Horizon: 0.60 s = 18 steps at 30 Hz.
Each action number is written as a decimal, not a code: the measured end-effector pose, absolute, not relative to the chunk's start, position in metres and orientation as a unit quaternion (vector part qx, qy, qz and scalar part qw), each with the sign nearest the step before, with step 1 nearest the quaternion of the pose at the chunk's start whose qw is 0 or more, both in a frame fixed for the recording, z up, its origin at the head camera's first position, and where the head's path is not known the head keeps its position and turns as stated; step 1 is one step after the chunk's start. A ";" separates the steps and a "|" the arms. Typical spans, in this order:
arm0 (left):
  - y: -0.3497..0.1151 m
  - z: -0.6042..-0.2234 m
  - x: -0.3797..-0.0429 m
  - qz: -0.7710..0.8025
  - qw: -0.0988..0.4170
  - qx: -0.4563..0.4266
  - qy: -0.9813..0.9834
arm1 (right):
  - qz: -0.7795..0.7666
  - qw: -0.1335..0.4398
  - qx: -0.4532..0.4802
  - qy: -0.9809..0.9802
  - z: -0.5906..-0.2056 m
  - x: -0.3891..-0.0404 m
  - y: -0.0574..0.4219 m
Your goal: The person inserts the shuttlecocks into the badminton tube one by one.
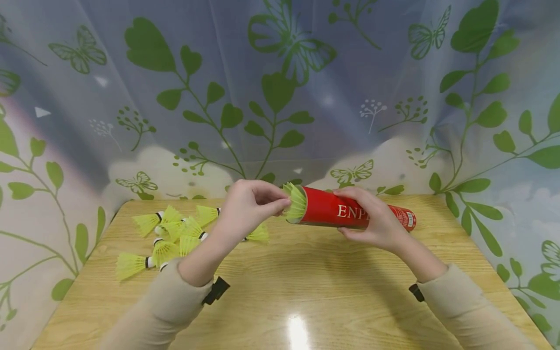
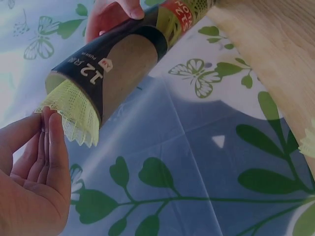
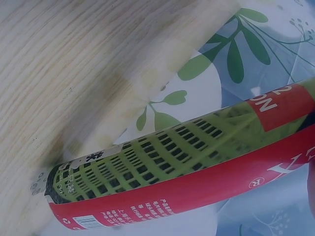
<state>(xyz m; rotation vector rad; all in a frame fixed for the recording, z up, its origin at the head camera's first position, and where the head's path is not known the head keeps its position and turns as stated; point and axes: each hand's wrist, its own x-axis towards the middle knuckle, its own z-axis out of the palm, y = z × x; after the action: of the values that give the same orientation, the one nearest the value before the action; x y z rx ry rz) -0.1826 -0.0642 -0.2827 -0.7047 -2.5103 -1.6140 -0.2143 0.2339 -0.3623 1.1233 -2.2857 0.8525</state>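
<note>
A red shuttlecock tube [image 1: 323, 206] lies nearly level above the table, its mouth facing left. My right hand [image 1: 377, 219] grips it round the middle. From the mouth sticks the skirt of a yellow shuttlecock [image 1: 297, 203]; its base is hidden inside the tube. My left hand [image 1: 251, 206] pinches the edge of that skirt between thumb and fingertips, as the left wrist view also shows with the shuttlecock [image 2: 74, 110]. Through the clear strip of the tube [image 3: 147, 162], in the right wrist view, yellow-green netting shows.
Several loose yellow shuttlecocks [image 1: 165, 250] are scattered over the left part of the wooden table [image 1: 280, 291], partly behind my left forearm. A patterned curtain [image 1: 218, 97] with leaves and butterflies hangs along the table's far edge and sides.
</note>
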 end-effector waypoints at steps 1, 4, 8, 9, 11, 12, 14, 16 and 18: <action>-0.063 -0.283 -0.183 -0.526 0.035 -0.230 -0.818 | 0.311 0.228 0.409 -0.827 -0.362 -0.214 0.234; -0.059 -0.285 -0.183 -0.524 0.030 -0.232 -0.819 | 0.314 0.232 0.413 -0.823 -0.363 -0.215 0.234; -0.054 -0.287 -0.183 -0.517 0.031 -0.236 -0.822 | 0.315 0.231 0.410 -0.824 -0.363 -0.214 0.233; -0.053 -0.288 -0.183 -0.517 0.032 -0.237 -0.822 | 0.315 0.229 0.409 -0.825 -0.363 -0.214 0.234; -0.050 -0.288 -0.183 -0.516 0.031 -0.238 -0.822 | 0.316 0.224 0.406 -0.828 -0.363 -0.214 0.234; -0.050 -0.289 -0.183 -0.515 0.031 -0.239 -0.823 | 0.316 0.223 0.404 -0.829 -0.363 -0.214 0.234; -0.048 -0.290 -0.183 -0.510 0.032 -0.239 -0.825 | 0.316 0.220 0.402 -0.831 -0.364 -0.213 0.234; -0.047 -0.291 -0.183 -0.505 0.033 -0.238 -0.829 | 0.317 0.219 0.400 -0.831 -0.363 -0.213 0.234; -0.046 -0.291 -0.182 -0.502 0.037 -0.238 -0.831 | 0.318 0.219 0.399 -0.832 -0.363 -0.212 0.233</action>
<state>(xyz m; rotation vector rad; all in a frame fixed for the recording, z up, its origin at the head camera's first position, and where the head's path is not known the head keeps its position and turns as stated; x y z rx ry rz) -0.1824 -0.0461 -0.2912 -0.7318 -2.5506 -1.5398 -0.2124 0.2332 -0.3632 1.1030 -2.3031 0.8797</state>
